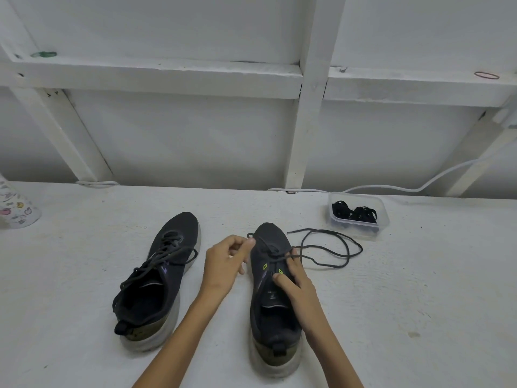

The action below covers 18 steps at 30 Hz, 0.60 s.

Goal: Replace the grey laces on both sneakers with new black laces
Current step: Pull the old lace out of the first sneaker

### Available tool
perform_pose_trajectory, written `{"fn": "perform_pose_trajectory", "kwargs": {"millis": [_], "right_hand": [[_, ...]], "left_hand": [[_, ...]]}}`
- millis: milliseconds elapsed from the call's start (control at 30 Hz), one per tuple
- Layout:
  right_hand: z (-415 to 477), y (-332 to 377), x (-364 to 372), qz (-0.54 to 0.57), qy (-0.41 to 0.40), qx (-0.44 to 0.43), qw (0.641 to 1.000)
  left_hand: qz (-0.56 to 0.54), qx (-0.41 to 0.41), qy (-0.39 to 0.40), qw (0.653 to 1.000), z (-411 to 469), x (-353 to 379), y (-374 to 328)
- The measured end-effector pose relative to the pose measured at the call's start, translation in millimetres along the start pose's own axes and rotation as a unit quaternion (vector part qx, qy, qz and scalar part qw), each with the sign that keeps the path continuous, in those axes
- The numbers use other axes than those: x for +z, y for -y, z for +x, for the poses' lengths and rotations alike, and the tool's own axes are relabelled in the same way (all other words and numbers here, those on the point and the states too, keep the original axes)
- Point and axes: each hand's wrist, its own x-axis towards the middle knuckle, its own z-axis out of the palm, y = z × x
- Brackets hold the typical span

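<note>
Sneakers: both stand on the white desk [419, 289], toes toward the top of the frame; the laced sneaker [159, 275] is left of centre, the half-unlaced sneaker [272, 312] at lower centre.
Grey lace [335, 233]: it crosses only the front eyelets of the half-unlaced sneaker and trails in loose loops over the desk to that shoe's right.
Your left hand [223, 264]: thumb and forefinger are pinched on the grey lace beside the toe.
Your right hand [296, 287]: it grips the half-unlaced sneaker, thumb on the tongue, fingers curled over the far side, fingertips at the lace crossing.
Black laces [355, 212]: they lie bundled in a clear container [383, 217], right of centre near the desk's back edge.
Cup [16, 208]: patterned, it sits at the left edge of the frame.
</note>
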Motion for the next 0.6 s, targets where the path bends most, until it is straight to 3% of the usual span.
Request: {"fn": "perform_pose_trajectory", "kwargs": {"millis": [200, 433, 600], "right_hand": [[-1.0, 4.1, 0.1, 0.01, -0.001, 0.003, 1.0], [1.9, -5.9, -1.0, 0.01, -0.006, 0.021, 1.0], [0.5, -0.9, 0.5, 0.011, -0.007, 0.019, 1.0]], "left_hand": [[0.048, 0.005, 0.048, 0.998, -6.6, 12.5, 7.4], [-0.049, 0.035, -0.086, 0.994, 18.7, -17.5, -7.1], [-0.006, -0.016, -0.004, 1.0, 4.4, -4.2, 1.2]]}}
